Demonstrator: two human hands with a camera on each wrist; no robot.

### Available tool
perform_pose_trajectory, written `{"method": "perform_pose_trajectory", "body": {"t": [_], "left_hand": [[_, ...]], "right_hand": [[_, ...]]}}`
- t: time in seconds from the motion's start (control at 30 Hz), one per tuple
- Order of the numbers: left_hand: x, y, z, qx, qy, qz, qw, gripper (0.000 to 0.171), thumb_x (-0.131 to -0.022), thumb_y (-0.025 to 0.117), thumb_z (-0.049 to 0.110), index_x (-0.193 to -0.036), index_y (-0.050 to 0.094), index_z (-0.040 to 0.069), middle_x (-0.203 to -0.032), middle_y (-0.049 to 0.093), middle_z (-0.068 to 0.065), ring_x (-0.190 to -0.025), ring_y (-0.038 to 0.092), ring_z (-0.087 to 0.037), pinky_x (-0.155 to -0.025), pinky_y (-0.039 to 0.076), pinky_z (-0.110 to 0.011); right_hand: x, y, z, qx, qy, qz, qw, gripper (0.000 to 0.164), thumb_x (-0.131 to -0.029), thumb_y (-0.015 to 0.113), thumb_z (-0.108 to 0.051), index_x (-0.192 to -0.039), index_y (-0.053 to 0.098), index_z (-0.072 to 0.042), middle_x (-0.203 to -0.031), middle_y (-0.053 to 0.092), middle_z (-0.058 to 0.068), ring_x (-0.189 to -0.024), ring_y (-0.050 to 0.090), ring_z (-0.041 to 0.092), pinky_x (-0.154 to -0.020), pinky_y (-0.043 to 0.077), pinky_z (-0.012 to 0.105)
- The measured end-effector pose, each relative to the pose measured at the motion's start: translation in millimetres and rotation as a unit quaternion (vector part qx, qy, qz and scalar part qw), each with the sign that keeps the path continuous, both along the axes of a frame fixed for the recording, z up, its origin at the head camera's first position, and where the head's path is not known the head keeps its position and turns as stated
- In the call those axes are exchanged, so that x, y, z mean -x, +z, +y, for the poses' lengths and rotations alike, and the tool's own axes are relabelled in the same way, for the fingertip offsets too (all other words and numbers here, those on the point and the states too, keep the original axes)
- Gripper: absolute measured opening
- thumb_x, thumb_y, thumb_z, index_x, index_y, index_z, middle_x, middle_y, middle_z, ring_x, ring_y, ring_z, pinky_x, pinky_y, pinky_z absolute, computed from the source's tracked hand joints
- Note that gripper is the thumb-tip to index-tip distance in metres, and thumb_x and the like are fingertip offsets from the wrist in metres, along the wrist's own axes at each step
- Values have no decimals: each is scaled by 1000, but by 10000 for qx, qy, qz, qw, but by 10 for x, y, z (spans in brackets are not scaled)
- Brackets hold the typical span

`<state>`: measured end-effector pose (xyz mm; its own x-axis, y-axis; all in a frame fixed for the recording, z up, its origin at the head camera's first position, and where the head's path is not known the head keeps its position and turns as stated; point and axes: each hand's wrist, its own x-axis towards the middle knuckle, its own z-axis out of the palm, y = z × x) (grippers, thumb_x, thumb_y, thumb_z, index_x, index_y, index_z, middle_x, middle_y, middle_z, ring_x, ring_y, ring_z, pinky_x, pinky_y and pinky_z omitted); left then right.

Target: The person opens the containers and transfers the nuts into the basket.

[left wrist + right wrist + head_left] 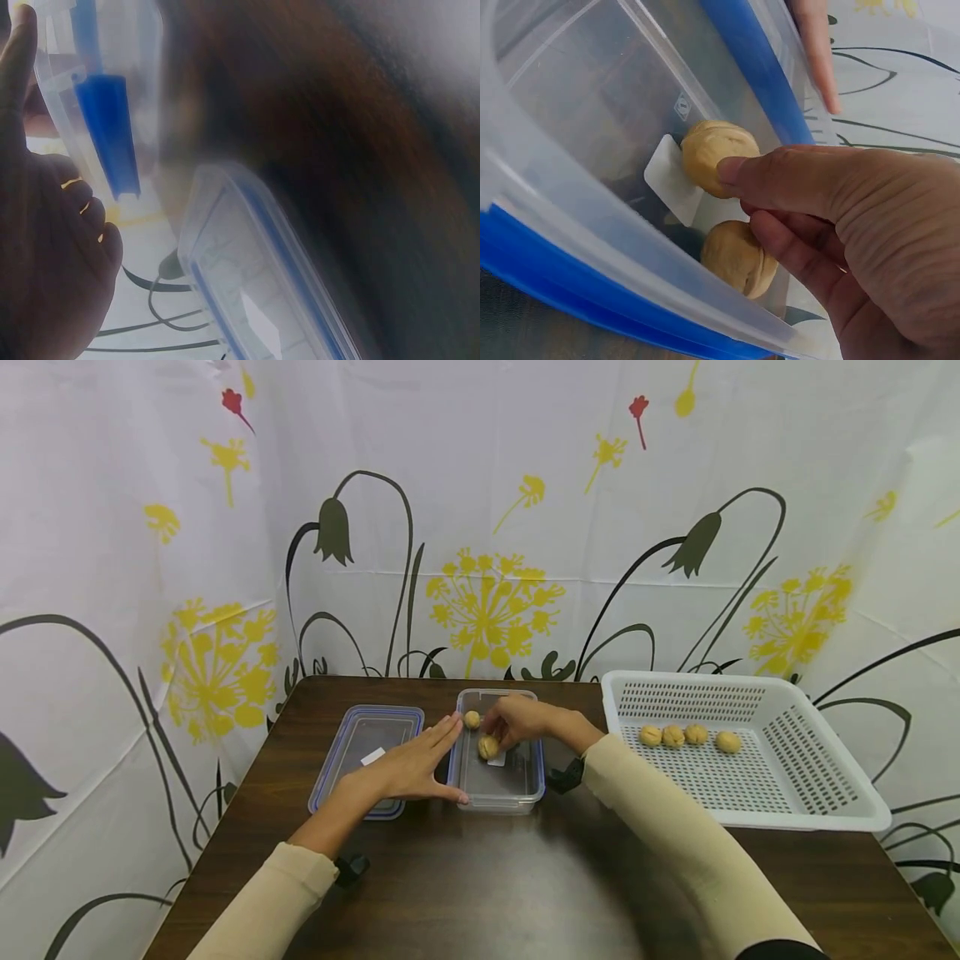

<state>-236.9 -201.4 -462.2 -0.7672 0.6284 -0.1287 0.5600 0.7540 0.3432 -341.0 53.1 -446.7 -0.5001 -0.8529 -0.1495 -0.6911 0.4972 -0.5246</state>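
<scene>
A clear plastic food container (501, 785) with blue side clips stands on the table, uncovered at the top. Inside it, my right hand (519, 720) pinches a walnut (709, 154), thumb on its top, close over a white label on the container's floor. A second walnut (739, 259) lies beside it, near the other fingers; in the head view this walnut (472, 720) is toward the back left. My left hand (416, 767) rests along the container's left side, fingers straight and thumb at the front left corner.
A blue-edged clear container (348, 768) lies left of the first, partly behind my left hand. On the right stands a white perforated basket (780, 818) with several walnuts (673, 736) near its back. A flower-printed curtain (480, 510) hangs behind the dark wooden table (480, 885).
</scene>
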Motion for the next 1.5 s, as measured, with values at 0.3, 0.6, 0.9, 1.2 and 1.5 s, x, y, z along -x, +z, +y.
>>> {"method": "perform_pose_trajectory", "body": {"t": [0.3,0.6,0.9,1.2,1.5], "left_hand": [[0,-30,-7,-67,29,-46,10000,127,-87,74,71,-169,8,-1,-178,0,-17,-164,6,-35,-131,16,-54],[-10,-20,3,-107,18,-46,9999,126,-88,76,69,-169,9,0,-178,0,-18,-164,6,-35,-131,16,-53],[-16,-22,7,-148,31,-54,9999,126,-87,76,68,-169,9,0,-178,1,-17,-164,6,-35,-131,16,-53],[-3,-18,0,-131,61,-78,9999,126,-87,75,70,-169,8,1,-178,0,-17,-164,6,-36,-131,17,-54],[-2,12,-2,-25,52,-71,10000,127,-87,75,70,-169,7,0,-178,0,-17,-164,5,-34,-131,16,-53]], "right_hand": [[-87,-77,-73,-213,180,251,9993,34,-85,87,-2,-118,78,1,-111,80,11,-98,78,21,-85,62,25],[-177,-123,-142,-486,258,477,9973,36,-81,90,-3,-116,80,-2,-107,80,5,-95,75,14,-86,60,24],[-197,-135,-133,-561,350,549,9963,36,-81,92,-8,-115,80,-4,-104,80,3,-90,73,11,-83,59,23],[-172,-19,-35,-254,458,583,9969,32,-81,90,-7,-112,81,-5,-102,81,2,-90,74,10,-82,60,25],[-171,217,187,346,448,149,9983,33,-86,87,-5,-117,79,-2,-107,80,6,-92,77,12,-82,61,23]]}}
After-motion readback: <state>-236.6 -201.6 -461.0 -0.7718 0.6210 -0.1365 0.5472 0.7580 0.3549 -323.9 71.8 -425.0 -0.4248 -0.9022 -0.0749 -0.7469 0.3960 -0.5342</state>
